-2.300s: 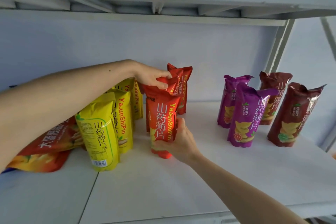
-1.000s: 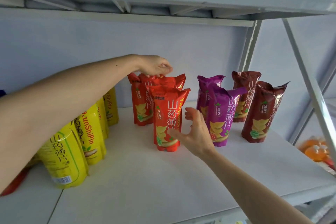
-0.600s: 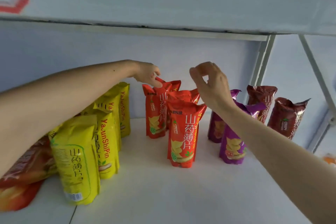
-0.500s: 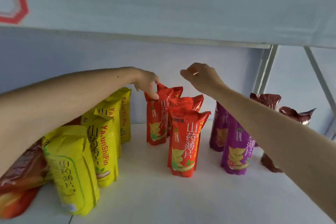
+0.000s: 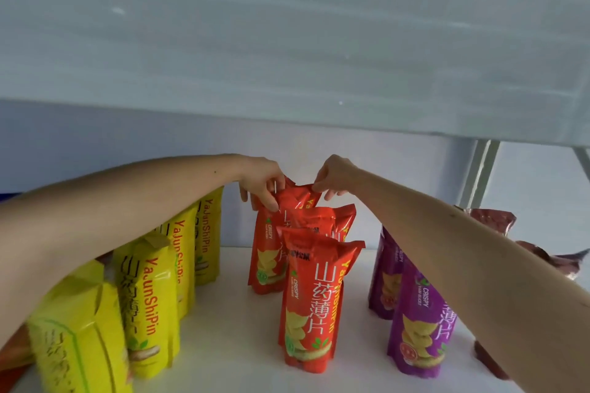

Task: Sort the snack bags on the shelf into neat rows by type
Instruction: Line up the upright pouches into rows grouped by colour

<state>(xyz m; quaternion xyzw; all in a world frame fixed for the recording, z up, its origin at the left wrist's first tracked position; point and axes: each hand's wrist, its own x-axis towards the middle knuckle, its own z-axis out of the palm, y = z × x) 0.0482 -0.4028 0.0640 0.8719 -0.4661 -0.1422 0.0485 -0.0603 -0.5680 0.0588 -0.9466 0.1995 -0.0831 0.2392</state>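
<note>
- Hands met over the rearmost red snack bag (image 5: 295,201) at the back of the white shelf (image 5: 230,338), where a person reached in with both bare forearms.
- Left hand (image 5: 263,183) held the bag's crimped top on its left side, fingers closed in a pinching grip on the foil.
- Right hand (image 5: 333,177) pinched the same top edge at its right corner, fingers likewise closed on the bag.
- Two more red bags stood upright in a line in front of it, the middle red bag (image 5: 332,223) just behind the front red bag (image 5: 314,306), each overlapping the one behind.
- Yellow bags (image 5: 153,303) formed a row along the left, running from the near edge toward the back wall, blurred at the near end.
- Purple bags (image 5: 421,322) stood in a row to the right of the red ones, one behind the other, partly crossed by the right forearm.
- Dark red-brown bags (image 5: 491,222) showed farther right, mostly hidden behind that forearm.
- An upper shelf board (image 5: 287,41) filled the top of the view.
</note>
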